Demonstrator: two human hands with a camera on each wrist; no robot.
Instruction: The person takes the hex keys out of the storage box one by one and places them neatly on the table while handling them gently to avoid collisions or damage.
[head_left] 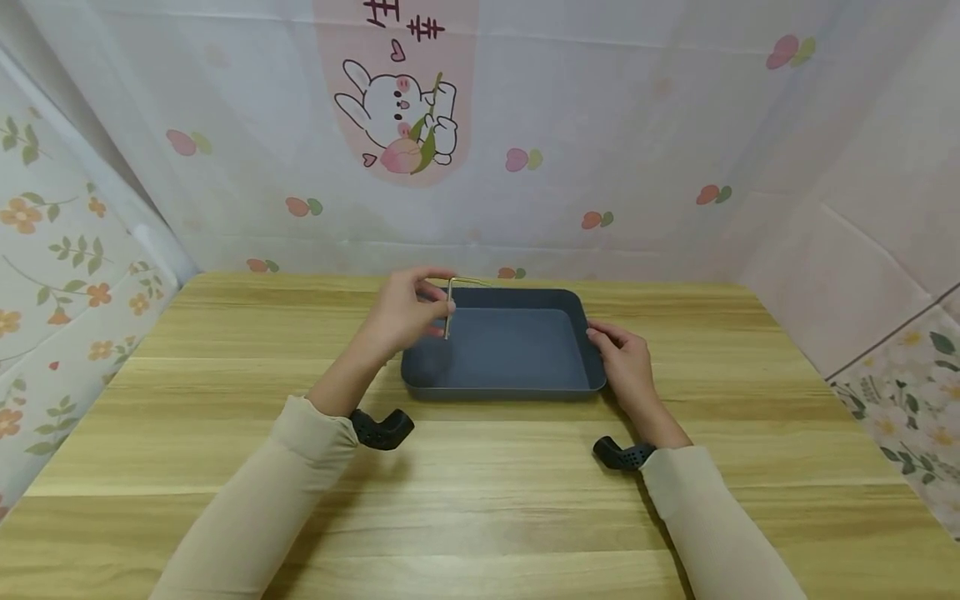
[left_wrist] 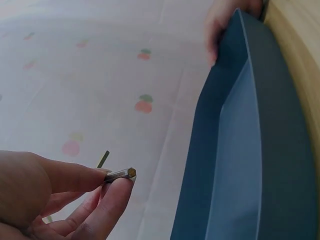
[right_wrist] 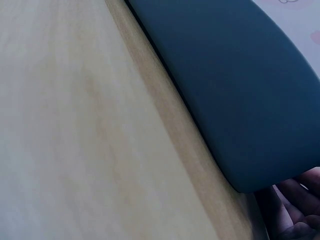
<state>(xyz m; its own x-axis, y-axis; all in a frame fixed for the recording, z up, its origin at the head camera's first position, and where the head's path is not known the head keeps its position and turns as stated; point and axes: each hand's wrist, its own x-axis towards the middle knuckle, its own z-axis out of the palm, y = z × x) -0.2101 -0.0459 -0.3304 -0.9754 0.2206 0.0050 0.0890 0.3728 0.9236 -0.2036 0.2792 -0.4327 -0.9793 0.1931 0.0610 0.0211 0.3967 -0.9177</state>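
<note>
In the head view, my left hand (head_left: 411, 310) is raised over the left end of a dark blue-grey rectangular tray (head_left: 502, 394). Thumb and fingers pinch an L-shaped hex key (head_left: 449, 293), its long arm roughly upright and its bent end pointing right. The left wrist view shows the six-sided tip of the hex key (left_wrist: 120, 174) poking out past the fingertips. My right hand (head_left: 628, 362) holds the tray by its right wall, fingers at the rim. In the right wrist view, curled fingers (right_wrist: 300, 197) show partly, beside the tray's corner (right_wrist: 240, 165).
The tray stands on a wood-grain table (head_left: 480, 500) towards its back edge. Behind it hangs a white cloth (head_left: 637, 108) with fruit prints and a rabbit. Flowered cloth (head_left: 60, 275) borders the left side. A black band with a camera mount (head_left: 384, 429) sits on each wrist.
</note>
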